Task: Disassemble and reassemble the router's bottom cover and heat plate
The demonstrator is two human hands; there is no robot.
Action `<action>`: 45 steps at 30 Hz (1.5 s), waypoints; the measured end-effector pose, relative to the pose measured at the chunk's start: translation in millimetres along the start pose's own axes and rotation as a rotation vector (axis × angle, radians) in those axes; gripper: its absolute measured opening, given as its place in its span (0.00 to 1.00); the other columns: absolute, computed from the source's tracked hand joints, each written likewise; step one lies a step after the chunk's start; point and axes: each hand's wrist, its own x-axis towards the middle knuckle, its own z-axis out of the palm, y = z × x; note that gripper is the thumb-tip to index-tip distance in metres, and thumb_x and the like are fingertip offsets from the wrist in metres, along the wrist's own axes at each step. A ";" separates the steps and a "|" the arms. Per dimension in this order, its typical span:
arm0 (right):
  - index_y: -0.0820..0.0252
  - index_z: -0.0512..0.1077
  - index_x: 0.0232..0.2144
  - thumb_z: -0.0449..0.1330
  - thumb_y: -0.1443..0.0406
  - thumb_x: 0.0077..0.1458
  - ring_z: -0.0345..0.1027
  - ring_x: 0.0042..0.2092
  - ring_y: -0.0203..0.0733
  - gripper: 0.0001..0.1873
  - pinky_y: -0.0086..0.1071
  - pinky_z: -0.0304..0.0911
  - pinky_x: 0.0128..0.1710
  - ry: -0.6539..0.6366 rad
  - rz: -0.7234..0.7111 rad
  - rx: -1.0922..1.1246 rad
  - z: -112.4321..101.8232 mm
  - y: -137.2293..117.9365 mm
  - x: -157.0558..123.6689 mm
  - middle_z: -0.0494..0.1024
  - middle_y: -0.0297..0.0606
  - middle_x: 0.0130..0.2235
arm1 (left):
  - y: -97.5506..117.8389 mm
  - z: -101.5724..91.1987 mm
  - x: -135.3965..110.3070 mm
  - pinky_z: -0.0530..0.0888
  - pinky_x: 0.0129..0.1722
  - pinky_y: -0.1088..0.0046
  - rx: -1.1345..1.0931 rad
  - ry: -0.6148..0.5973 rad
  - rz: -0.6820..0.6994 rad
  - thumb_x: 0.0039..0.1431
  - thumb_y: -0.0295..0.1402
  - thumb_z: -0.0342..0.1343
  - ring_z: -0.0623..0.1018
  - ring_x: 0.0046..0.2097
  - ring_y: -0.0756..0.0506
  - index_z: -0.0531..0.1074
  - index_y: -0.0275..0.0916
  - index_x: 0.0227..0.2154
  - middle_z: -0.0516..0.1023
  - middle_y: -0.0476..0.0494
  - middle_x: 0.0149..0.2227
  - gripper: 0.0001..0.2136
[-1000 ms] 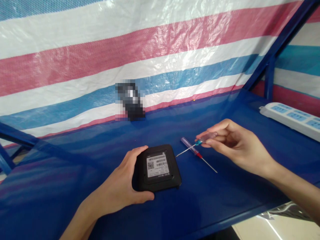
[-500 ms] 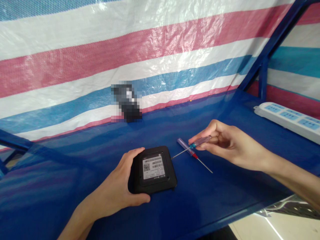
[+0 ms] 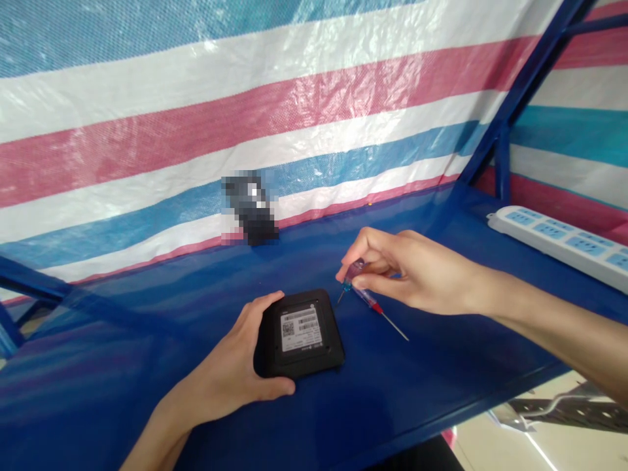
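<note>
My left hand [image 3: 230, 366] grips the left side of a flat, square black box [image 3: 331, 350], thumb at its near edge and fingers at its far edge. A white label [image 3: 299, 330] with a QR code and barcodes faces up in its middle. My right hand [image 3: 392, 268] pinches a screwdriver [image 3: 347, 286] with a clear purplish handle and blue collar. Its shaft points down just off the box's right edge; whether the tip touches anything I cannot tell. A second screwdriver [image 3: 377, 307], red-collared, lies on the blue table below my right hand, its handle partly hidden.
A white power strip [image 3: 564, 242] lies at the right on the blue table [image 3: 171, 314]. A dark, pixelated object [image 3: 252, 209] leans against the striped sheet [image 3: 275, 104] at the back. Blue metal frame posts [image 3: 503, 163] rise at the right.
My right hand has moved left and tilted the blue-collared screwdriver from nearly level to steeper. My left hand still holds the box in place. The view has shifted slightly.
</note>
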 end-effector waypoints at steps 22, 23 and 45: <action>0.53 0.77 0.34 0.61 0.57 0.59 0.80 0.42 0.46 0.08 0.39 0.74 0.45 0.267 0.160 -0.283 17.1 80.9 -67.5 0.84 0.36 0.39 | 1.0 2.8 0.6 0.60 0.66 0.44 0.009 -0.009 -0.068 0.50 0.41 0.67 0.60 0.68 0.29 0.45 0.46 0.66 0.55 0.34 0.66 0.46; 0.53 0.77 0.34 0.60 0.58 0.59 0.80 0.41 0.46 0.08 0.38 0.74 0.45 0.264 0.140 -0.304 17.1 80.2 -68.0 0.84 0.37 0.39 | 0.2 3.3 0.3 0.60 0.66 0.44 0.008 -0.003 -0.059 0.50 0.41 0.67 0.60 0.67 0.29 0.45 0.46 0.66 0.56 0.35 0.66 0.46; 0.56 0.75 0.40 0.56 0.64 0.66 0.80 0.38 0.40 0.08 0.32 0.76 0.40 0.208 -0.151 -0.590 35.6 62.5 -68.7 0.83 0.36 0.37 | 18.8 4.8 1.7 0.59 0.68 0.49 0.013 -0.026 -0.062 0.44 0.37 0.70 0.61 0.68 0.33 0.48 0.42 0.67 0.59 0.35 0.68 0.49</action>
